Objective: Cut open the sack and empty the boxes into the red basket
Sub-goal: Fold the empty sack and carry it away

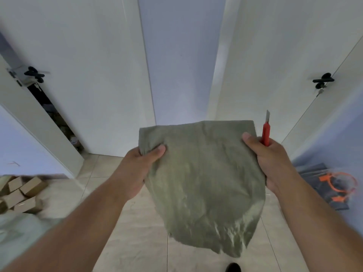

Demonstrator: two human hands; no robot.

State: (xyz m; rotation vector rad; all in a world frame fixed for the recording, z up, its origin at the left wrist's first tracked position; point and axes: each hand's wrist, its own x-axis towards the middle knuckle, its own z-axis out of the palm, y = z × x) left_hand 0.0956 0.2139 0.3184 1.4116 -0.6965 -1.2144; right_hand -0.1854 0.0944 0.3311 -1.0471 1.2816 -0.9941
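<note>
Green sack (204,173) between both hands — red knife (265,134)

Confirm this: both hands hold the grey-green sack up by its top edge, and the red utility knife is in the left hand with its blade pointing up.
Not quite. The head view shows the red utility knife in the right hand, not the left hand. The rest holds: both hands grip the sack by its top edge, blade pointing up.

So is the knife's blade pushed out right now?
Yes, a short silver blade sticks up from the red knife, held in the right hand alongside the sack.
</note>
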